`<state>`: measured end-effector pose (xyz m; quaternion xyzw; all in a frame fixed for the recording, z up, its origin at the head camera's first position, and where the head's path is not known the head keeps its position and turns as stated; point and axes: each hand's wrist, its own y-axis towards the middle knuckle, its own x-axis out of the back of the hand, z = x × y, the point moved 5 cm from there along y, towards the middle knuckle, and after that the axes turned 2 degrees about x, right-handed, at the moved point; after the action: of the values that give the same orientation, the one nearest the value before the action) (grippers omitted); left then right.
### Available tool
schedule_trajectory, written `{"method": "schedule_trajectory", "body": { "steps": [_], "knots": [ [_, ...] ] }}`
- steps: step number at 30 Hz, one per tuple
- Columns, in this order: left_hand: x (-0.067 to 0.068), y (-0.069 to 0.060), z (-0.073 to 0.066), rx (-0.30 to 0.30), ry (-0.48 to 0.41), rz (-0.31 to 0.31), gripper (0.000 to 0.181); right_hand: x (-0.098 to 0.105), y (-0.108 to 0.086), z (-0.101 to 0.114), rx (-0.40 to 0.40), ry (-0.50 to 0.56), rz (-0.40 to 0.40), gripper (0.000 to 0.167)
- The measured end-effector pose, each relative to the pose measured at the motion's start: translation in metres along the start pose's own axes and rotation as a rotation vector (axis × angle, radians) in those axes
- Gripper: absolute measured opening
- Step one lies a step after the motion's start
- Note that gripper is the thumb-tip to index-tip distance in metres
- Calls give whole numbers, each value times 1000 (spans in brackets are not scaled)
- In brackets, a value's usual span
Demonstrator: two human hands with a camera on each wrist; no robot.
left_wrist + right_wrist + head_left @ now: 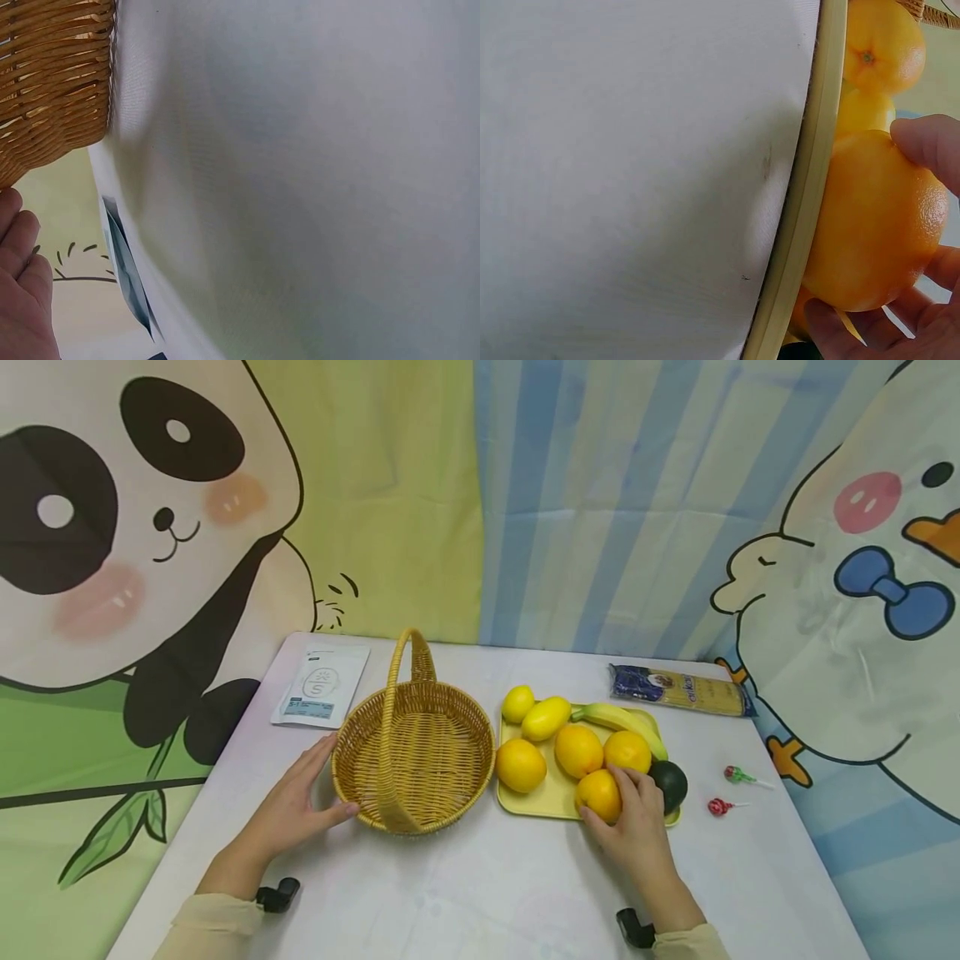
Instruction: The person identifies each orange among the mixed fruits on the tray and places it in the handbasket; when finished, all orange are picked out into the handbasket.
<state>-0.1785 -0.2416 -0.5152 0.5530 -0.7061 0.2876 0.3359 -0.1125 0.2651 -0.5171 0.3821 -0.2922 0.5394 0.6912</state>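
A wicker basket (pixel 438 760) with a tall handle stands with nothing in it in the middle of the head view. At its left side my left hand (pixel 287 814) rests, fingers fairly straight along the wall and thumb near the front rim. In the left wrist view, the fingertips (pixel 13 217) are at the woven wall (pixel 60 82). My right hand (pixel 637 835) holds an orange (pixel 597 795) at the front of a yellow tray (pixel 540 807). Seen from the right wrist, thumb and fingers span that orange (pixel 877 217), which is still by the tray's rim (pixel 799 225).
More oranges (pixel 521 766), two lemons (pixel 546 719), a banana (pixel 618 718) and a dark green round fruit (pixel 669 786) share the tray. A white pouch (pixel 322 685) lies back left, a pasta packet (pixel 678 689) back right. Two lollipops (pixel 720 807) lie at the right.
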Motion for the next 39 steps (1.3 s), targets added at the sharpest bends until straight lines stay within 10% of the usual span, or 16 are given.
{"method": "schedule_trajectory", "body": {
  "steps": [39],
  "knots": [
    [2, -2, -3, -5, 25, 5, 122, 39, 2, 11, -34, -4, 170, 75]
  ]
}}
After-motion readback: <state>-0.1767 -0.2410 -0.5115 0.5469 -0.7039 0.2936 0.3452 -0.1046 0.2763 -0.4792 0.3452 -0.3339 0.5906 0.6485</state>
